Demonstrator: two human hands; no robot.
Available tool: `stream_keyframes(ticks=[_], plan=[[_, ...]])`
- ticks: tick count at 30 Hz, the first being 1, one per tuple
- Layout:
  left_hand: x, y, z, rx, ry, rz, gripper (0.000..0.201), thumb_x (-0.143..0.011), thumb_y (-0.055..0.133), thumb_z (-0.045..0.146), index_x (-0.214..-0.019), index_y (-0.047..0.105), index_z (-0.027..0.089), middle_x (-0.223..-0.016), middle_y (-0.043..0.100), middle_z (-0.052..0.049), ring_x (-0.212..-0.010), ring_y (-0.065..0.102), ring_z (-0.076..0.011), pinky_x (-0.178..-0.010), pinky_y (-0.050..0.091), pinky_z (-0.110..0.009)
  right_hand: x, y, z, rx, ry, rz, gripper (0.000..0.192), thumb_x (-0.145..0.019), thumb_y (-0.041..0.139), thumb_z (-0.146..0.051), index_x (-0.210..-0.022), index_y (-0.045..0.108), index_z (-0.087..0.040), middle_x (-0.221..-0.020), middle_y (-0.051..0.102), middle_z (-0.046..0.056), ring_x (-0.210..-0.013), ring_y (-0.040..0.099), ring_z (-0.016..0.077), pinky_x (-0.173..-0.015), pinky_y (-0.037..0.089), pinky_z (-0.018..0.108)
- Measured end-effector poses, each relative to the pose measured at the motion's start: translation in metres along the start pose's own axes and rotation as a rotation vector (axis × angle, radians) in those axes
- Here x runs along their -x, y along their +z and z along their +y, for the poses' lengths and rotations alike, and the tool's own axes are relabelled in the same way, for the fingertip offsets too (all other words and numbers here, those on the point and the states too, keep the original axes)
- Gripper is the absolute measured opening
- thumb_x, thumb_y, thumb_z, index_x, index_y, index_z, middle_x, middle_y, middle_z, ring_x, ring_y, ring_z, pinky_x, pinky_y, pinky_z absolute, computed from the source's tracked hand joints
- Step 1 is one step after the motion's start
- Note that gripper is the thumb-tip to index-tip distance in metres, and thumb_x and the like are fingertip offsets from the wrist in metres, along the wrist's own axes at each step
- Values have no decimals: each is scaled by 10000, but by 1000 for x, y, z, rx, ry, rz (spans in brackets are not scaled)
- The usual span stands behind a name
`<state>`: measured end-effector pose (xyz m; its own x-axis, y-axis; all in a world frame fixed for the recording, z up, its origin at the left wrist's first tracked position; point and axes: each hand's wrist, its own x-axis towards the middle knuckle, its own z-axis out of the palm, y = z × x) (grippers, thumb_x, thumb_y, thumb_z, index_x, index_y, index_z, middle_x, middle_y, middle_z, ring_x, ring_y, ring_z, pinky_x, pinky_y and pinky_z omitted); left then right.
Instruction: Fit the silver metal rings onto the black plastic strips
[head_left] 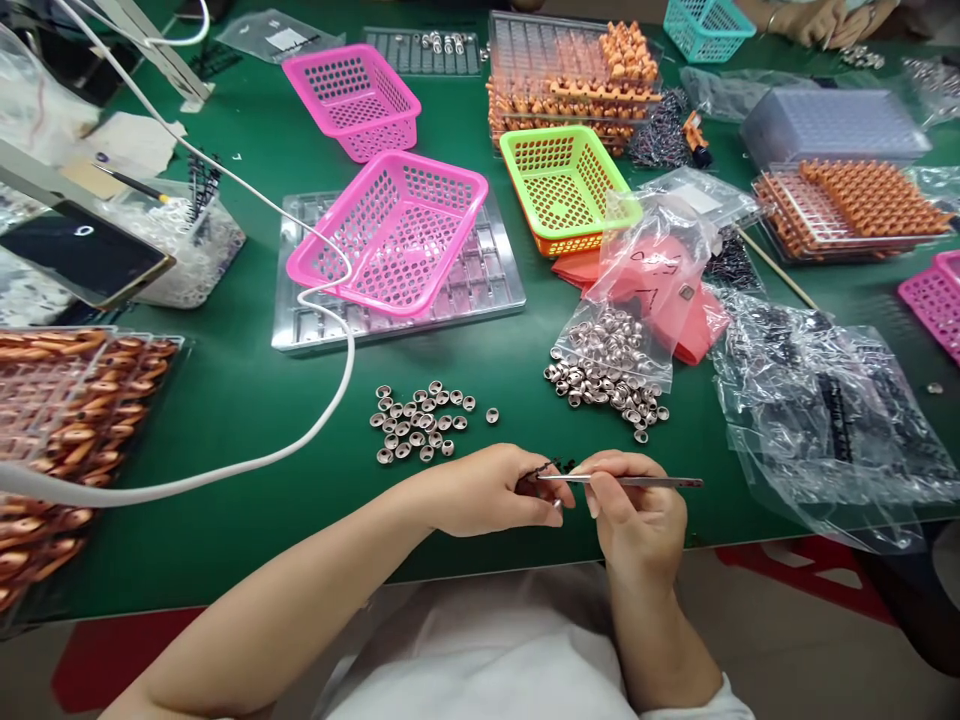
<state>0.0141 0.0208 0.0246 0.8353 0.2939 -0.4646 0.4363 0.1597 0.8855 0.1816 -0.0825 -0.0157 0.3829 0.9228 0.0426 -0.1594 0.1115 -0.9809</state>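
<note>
Head view: left hand (487, 490) pinches a small dark part (546, 468) at its fingertips; right hand (637, 510) grips tweezers (622, 481) whose tips touch that part, between both hands, near loose metal rings (420, 420).

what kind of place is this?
Likely a small-parts assembly bench in a factory: trays of orange parts, loose metal rings on a green table, and the right hand working with tweezers.

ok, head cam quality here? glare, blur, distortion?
Head view: even overhead light with soft shadows; glare on the clear plastic bags; wide-angle bend shows along the white cable and the frame edges; the hands are sharp, but the small dark part at the tweezers is too tiny to resolve.
</note>
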Motion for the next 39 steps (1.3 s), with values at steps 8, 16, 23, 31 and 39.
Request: stream_keyframes(ticks=[8, 16, 23, 31, 39], plan=[[-2, -4, -9, 237, 3, -132, 227, -835, 730, 301, -1027, 749, 182, -913, 767, -14, -872, 693, -174, -807, 514, -253, -3, 1, 0, -129, 41, -75, 32, -874, 692, -175, -881, 680, -204, -808, 735, 29, -629, 658, 130, -495, 522, 227], [-8, -1, -12, 181, -12, -141, 198, -817, 738, 290, -980, 760, 179, -878, 760, -2, -850, 670, -167, -784, 498, -245, -3, 3, 0, -140, 19, -103, 13, -877, 689, -204, -876, 683, -216, -796, 729, 24, -585, 638, 123, -464, 505, 222], [-11, -2, -10, 363, -19, 100, 320, -768, 765, 332, -1026, 723, 148, -891, 737, -34, -748, 611, -139, -660, 463, -248, -3, 0, -3, -60, -17, -37, 34, -884, 684, -210, -856, 671, -194, -800, 722, 34, -521, 593, 101, -437, 492, 231], [-3, -3, 7, 451, -53, 283, 270, -753, 764, 287, -994, 742, 168, -839, 694, -17, -647, 568, -105, -518, 355, -211, -3, -11, -9, 44, -179, 171, 45, -870, 692, -176, -895, 662, -200, -826, 729, 35, -553, 607, 109, -430, 463, 226], [-8, 2, -10, 542, 9, 331, 290, -775, 779, 301, -1018, 726, 151, -846, 701, -37, -617, 574, -91, -470, 285, -196, -5, -8, 5, -4, -219, 228, 83, -863, 688, -138, -908, 684, -206, -842, 735, 29, -604, 649, 129, -444, 470, 234]])
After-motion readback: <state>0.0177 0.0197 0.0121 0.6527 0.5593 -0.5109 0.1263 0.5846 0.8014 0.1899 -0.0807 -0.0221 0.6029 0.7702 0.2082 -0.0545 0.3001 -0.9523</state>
